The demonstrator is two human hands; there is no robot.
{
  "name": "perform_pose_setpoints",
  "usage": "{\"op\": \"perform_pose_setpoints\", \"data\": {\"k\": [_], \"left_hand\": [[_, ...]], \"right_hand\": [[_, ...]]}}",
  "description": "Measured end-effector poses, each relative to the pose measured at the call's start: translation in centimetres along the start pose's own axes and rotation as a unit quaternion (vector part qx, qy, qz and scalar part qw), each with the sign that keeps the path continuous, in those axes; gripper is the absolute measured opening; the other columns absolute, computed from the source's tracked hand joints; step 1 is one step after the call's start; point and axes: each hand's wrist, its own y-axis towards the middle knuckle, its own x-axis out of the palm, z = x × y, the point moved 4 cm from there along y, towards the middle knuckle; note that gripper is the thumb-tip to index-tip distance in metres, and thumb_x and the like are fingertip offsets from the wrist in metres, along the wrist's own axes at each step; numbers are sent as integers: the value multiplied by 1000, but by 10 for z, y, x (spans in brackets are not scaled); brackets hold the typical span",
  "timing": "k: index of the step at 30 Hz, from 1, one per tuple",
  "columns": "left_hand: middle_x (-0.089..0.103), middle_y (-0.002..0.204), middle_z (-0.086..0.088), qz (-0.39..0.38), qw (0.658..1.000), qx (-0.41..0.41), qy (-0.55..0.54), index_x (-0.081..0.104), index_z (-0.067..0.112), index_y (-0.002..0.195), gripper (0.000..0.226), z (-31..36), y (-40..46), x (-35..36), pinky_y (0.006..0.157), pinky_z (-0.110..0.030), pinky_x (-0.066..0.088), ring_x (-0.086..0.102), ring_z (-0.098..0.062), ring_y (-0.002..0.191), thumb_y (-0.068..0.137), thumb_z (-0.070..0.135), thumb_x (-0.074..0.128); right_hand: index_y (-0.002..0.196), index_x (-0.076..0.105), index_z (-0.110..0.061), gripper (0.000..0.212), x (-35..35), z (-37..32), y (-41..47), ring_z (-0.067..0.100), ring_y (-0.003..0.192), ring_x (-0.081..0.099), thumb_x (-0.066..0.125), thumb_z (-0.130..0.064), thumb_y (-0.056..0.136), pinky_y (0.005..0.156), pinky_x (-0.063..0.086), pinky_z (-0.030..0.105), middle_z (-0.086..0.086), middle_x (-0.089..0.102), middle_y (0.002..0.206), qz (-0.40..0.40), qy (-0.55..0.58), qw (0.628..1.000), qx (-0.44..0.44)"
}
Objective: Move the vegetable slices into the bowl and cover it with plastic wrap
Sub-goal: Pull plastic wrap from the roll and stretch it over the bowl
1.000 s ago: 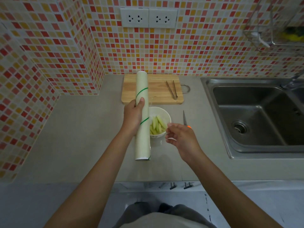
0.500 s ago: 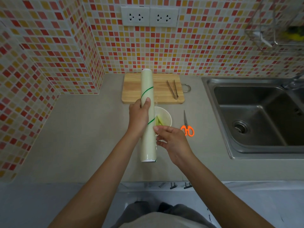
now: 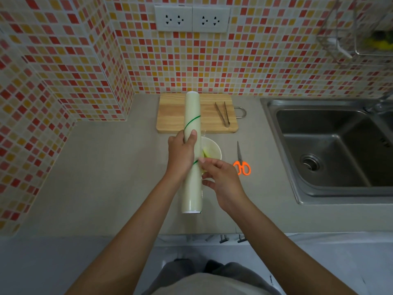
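Observation:
A long roll of plastic wrap (image 3: 191, 184) with a green stripe is held above the counter, pointing away from me. My left hand (image 3: 180, 154) grips it around its middle. My right hand (image 3: 221, 177) pinches at the roll's right side, where a loose film edge shows. Just behind the roll sits a white bowl (image 3: 213, 149), half hidden, with pale green vegetable slices (image 3: 205, 153) inside.
A wooden cutting board (image 3: 170, 118) with metal tongs (image 3: 222, 114) lies against the tiled wall. Orange-handled scissors (image 3: 241, 160) lie right of the bowl. A steel sink (image 3: 331, 150) fills the right side. The counter's front edge is near my body.
The roll has shifted right, over the bowl, hiding most of it. My right hand moved left from beside the scissors to the roll's edge.

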Motion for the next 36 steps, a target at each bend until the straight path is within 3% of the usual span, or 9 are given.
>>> {"op": "perform_pose_setpoints", "data": {"k": [5, 12, 18, 22, 27, 31, 34, 36], "left_hand": [[56, 112, -34, 9, 1000, -1, -10, 58, 11, 89, 25, 1, -2, 0, 91, -43, 49, 52, -23, 82, 98, 33, 49], [55, 115, -34, 22, 1000, -4, -22, 59, 10, 90, 26, -4, -5, 1, 91, -42, 49, 53, -24, 82, 98, 33, 49], [54, 111, -27, 4, 1000, 21, -7, 61, 11, 93, 26, -3, -11, 6, 87, -37, 47, 54, -17, 79, 98, 33, 48], [49, 104, -17, 10, 999, 38, 16, 59, 12, 91, 23, -4, -12, 8, 84, -32, 45, 49, -2, 75, 98, 31, 48], [45, 102, -11, 6, 998, 54, 41, 59, 11, 95, 24, -5, -11, 7, 76, -26, 37, 46, 3, 75, 98, 32, 47], [42, 93, -10, -11, 998, 53, 35, 54, 15, 84, 22, -6, -9, 7, 75, -26, 35, 45, -9, 69, 98, 31, 49], [45, 97, -11, -17, 999, 32, 23, 57, 16, 86, 23, -9, -7, 7, 80, -30, 40, 49, -13, 77, 98, 33, 49], [48, 96, -15, -27, 999, 21, 12, 56, 15, 84, 25, -11, -7, 9, 85, -39, 45, 50, -19, 83, 98, 34, 48]], "right_hand": [[82, 69, -8, 7, 3, -1, 0, 11, 55, 48, 71, -14, 81, 58, 41, 24, 2, 60, 67, 51, -9, 999, -14], [78, 68, -11, 6, -1, 4, -1, 11, 56, 47, 67, -11, 84, 57, 36, 24, 1, 60, 67, 81, -8, 996, -20], [80, 65, -10, 22, -3, -9, 10, 14, 55, 54, 71, -32, 81, 59, 42, 29, 0, 62, 67, 73, 5, 995, 64], [74, 65, -11, 11, -5, -17, 16, 9, 46, 54, 69, -17, 82, 55, 43, 25, 1, 63, 66, 63, -16, 996, 59], [68, 58, -7, 21, -9, -28, 25, 4, 37, 56, 57, -2, 89, 43, 45, 15, 7, 60, 65, 40, -120, 992, -13], [66, 57, -8, 26, -14, -36, 29, 3, 33, 53, 52, 7, 87, 41, 47, 15, 8, 60, 62, 32, -227, 972, -52], [67, 58, -10, 27, -17, -39, 29, 7, 38, 52, 52, 12, 82, 49, 49, 20, 7, 59, 59, 39, -263, 960, -84], [78, 55, -17, 29, -17, -40, 28, 6, 43, 54, 52, 12, 81, 51, 48, 17, 9, 57, 62, 32, -277, 954, -110]]}}
